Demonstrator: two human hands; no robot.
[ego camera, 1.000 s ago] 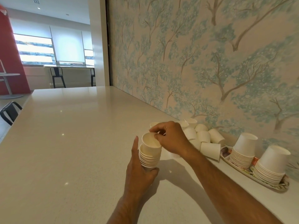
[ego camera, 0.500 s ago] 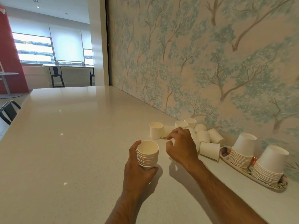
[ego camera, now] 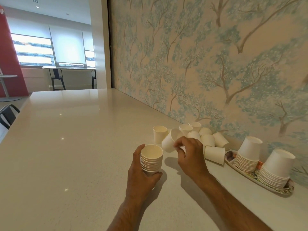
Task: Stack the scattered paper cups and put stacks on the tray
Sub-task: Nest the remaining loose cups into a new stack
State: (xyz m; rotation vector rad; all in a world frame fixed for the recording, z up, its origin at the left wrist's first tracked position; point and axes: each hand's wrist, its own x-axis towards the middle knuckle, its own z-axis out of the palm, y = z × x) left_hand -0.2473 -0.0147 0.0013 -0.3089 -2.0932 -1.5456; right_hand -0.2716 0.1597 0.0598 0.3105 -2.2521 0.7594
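Left hand, lower centre, wrapped around a stack of upright cups, held on or just above the counter, can't tell which. Right hand just right of it pinches a single tilted cup, mouth facing up-right, lifted beside the stack.

Step, as I judge it: adding one more cup to the held stack. Next move calls for turning that cup upright, lining its base over the stack's open mouth and dropping it in.

Loose cups, some tipped over, sit behind the right hand near the wall. One upright cup stands apart, centre. Tray at right carries two upside-down stacks.

Versus half a second ago: right hand was reaching into the pile with nothing in it; now it has a cup lifted clear.
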